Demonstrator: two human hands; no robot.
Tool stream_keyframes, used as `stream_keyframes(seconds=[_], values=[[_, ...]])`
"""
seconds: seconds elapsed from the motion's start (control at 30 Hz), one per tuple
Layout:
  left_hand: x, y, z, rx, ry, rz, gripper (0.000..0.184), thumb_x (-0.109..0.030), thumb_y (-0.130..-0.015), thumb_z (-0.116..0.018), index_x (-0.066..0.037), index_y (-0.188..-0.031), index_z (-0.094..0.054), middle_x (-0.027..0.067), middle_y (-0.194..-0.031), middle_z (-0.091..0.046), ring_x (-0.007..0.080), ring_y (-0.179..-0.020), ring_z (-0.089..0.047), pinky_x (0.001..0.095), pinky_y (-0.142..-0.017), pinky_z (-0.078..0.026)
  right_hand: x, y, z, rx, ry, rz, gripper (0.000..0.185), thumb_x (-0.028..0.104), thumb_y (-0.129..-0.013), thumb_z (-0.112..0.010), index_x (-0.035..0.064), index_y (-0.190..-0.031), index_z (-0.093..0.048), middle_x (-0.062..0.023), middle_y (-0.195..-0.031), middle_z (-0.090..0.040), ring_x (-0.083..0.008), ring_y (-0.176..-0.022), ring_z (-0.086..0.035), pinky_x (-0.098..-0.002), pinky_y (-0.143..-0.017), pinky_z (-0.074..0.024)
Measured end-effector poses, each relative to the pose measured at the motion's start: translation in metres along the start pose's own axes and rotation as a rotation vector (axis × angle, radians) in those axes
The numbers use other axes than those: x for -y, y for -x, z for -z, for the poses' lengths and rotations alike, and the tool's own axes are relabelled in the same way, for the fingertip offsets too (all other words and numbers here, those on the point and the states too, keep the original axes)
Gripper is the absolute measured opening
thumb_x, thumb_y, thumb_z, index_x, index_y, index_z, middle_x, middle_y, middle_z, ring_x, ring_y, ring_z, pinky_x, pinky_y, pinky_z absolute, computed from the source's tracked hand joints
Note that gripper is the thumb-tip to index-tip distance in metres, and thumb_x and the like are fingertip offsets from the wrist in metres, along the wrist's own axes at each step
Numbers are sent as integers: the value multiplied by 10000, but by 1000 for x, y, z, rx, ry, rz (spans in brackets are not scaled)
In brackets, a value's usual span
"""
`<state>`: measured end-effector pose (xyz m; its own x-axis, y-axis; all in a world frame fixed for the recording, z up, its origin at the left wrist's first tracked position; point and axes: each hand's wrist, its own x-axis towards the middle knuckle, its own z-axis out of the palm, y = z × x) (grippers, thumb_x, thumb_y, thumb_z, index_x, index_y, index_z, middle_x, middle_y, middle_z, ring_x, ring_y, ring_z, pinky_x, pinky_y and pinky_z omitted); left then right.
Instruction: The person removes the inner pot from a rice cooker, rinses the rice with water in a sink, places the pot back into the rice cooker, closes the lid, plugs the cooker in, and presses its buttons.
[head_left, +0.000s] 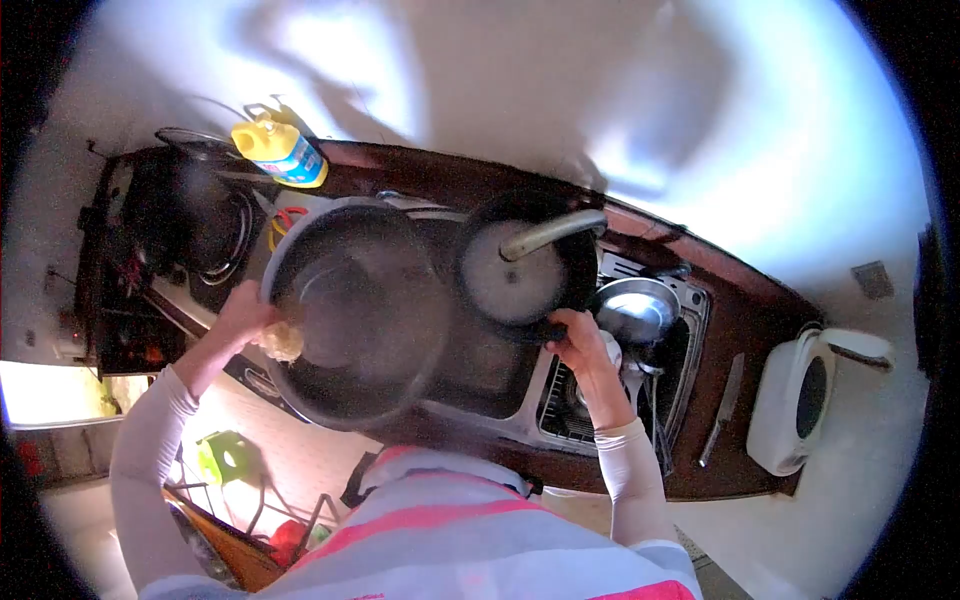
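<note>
My left hand (245, 318) is closed around a pale, yellowish scrubbing pad (283, 341), over the left rim of a large grey basin (400, 385). My right hand (580, 340) grips a dark round pan (578, 265) at its near edge. The pan is below the tap spout (550, 232), over the sink (490, 375), with cloudy, whitish liquid or foam inside. The basin is to the left of the pan, and its contents are too hazy to make out.
A yellow bottle (285, 152) stands by the wall. Right of the sink, a metal bowl (638, 305) sits on a dish rack (690, 360). A knife (722, 410) and a white jug-like appliance (785, 405) are further right. A stove (235, 235) is at left.
</note>
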<state>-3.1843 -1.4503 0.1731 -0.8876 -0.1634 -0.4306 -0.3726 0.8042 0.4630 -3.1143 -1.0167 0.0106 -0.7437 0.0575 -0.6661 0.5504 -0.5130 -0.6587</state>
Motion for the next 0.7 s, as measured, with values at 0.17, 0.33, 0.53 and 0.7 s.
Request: stream_keyframes(seconds=[0.17, 0.33, 0.53, 0.7], values=[[-10, 18, 9, 12, 80, 98, 107, 9, -658, -578, 80, -737, -564, 104, -609, -552, 159, -442, -506, 294, -359, -369, -26, -20, 24, 131, 358, 329, 84, 58, -724, -544, 50, -800, -508, -57, -706, -532, -184, -538, -513, -281, -353, -380], [96, 9, 19, 293, 542, -113, 113, -91, -762, -566, -37, -731, -472, 47, -547, -466, 141, -425, -470, 289, -360, -364, -10, -4, 8, 64, 217, 75, 76, 63, -720, -550, 43, -778, -504, -61, -686, -528, -196, -512, -504, -282, -352, -377], [186, 52, -10, 244, 771, 180, 326, -249, -708, -638, 51, -820, -578, 111, -751, -608, 170, -605, -595, 255, -499, -488, -27, -18, 22, 19, 259, 119, 47, 72, -718, -552, 50, -728, -512, -69, -651, -530, -202, -492, -501, -283, -344, -374], [224, 91, -43, 133, 1250, 32, 375, -243, -750, -556, 62, -967, -570, 135, -839, -623, 201, -714, -618, 294, -639, -523, -33, -17, 25, -198, -5, -195, 70, 92, -708, -558, 67, -757, -516, -59, -684, -553, -214, -532, -527, -292, -344, -367]])
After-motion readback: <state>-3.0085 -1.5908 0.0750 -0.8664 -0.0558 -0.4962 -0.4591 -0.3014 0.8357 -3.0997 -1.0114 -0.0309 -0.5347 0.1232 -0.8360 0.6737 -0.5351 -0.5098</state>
